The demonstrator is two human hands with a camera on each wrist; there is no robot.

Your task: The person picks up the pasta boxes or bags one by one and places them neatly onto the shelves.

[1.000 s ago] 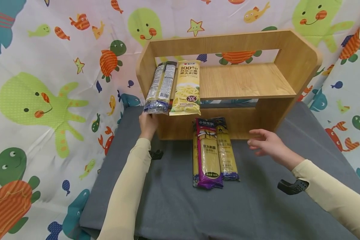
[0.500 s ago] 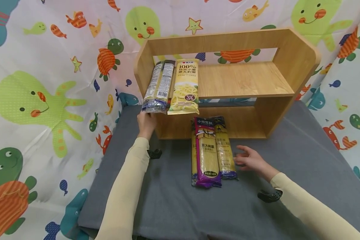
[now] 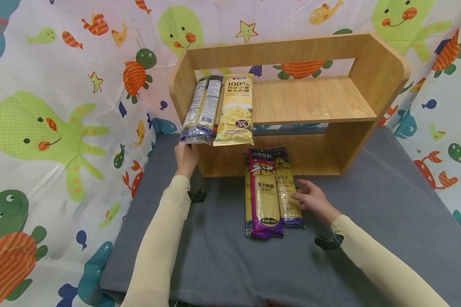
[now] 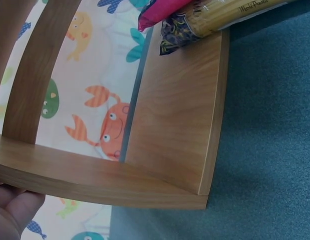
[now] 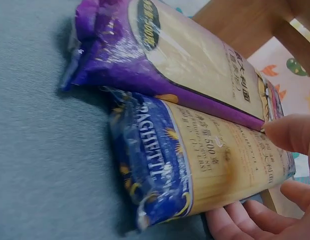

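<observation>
Spaghetti pack just left of right hand, fingers at its edge.

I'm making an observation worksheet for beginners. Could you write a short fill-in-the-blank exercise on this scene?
The largest number on the bright-yellow, flat plastic packet is ____%.
The person's left hand is at the ____ end of the pale wooden shelf unit.
The long gold plastic packet beside the person's right hand has a ____ near end.

Missing words: 100; left; blue.

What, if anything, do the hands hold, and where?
Cannot be told: the left hand is at the shelf's left panel, the right hand around one edge of the spaghetti pack.
</observation>
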